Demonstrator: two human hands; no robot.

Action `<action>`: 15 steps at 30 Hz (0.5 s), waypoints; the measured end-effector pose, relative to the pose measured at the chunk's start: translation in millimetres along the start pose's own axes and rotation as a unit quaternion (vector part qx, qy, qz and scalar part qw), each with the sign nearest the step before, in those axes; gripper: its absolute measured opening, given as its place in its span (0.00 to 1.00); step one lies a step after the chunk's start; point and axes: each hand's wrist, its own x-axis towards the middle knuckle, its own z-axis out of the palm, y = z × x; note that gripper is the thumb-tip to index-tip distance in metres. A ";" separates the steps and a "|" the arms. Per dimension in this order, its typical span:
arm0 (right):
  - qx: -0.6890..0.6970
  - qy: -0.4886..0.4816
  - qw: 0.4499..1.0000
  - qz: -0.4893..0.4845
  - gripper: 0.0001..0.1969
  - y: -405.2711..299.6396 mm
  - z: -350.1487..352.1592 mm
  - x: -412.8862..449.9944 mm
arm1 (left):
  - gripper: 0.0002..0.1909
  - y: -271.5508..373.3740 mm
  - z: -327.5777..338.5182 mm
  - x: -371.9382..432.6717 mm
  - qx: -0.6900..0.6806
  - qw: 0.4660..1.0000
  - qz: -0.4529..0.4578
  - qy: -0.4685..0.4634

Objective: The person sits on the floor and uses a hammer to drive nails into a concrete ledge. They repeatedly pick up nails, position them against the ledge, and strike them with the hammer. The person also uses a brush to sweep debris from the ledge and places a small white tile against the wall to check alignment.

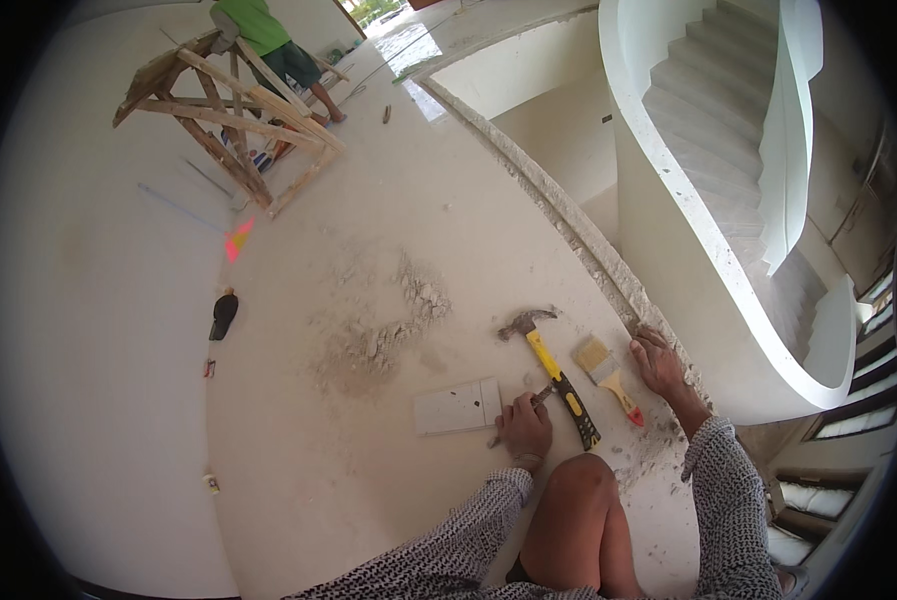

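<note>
My left hand [525,429] is closed around a short, rough metal rod [543,396], probably a chisel, low over the floor. Its ends stick out on both sides of my fist. Beside that fist lies a claw hammer [561,382] with a yellow and black handle. My right hand [657,364] rests palm down on the chipped groove along the floor's edge [606,281], thumb apart; its fingertips are partly hidden there. Between the hammer and my right hand lies a flat paintbrush [608,377] with a red-tipped handle. A pale rectangular tile [457,407] lies left of my left hand.
Beyond the groove the floor drops to a curved white stairwell wall [688,225]. Rubble [411,315] lies mid-floor. Further off, a person [268,45] in a green shirt stands by a wooden trestle [238,120]. A dark sandal [225,315] lies near the left wall.
</note>
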 end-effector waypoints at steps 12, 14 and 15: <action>-0.200 -0.043 0.952 -0.227 0.23 37.9 -27.3 -18.1 | 0.14 -3.3 5.0 -2.4 0.025 1.000 0.013 0.009; -0.206 -0.073 0.942 -0.254 0.26 37.9 -36.0 -35.1 | 0.14 -7.8 4.2 -4.2 0.029 0.999 0.014 0.014; -0.209 -0.077 0.941 -0.255 0.26 42.2 -37.2 -40.9 | 0.14 -6.9 3.9 -4.0 0.027 0.999 0.017 0.015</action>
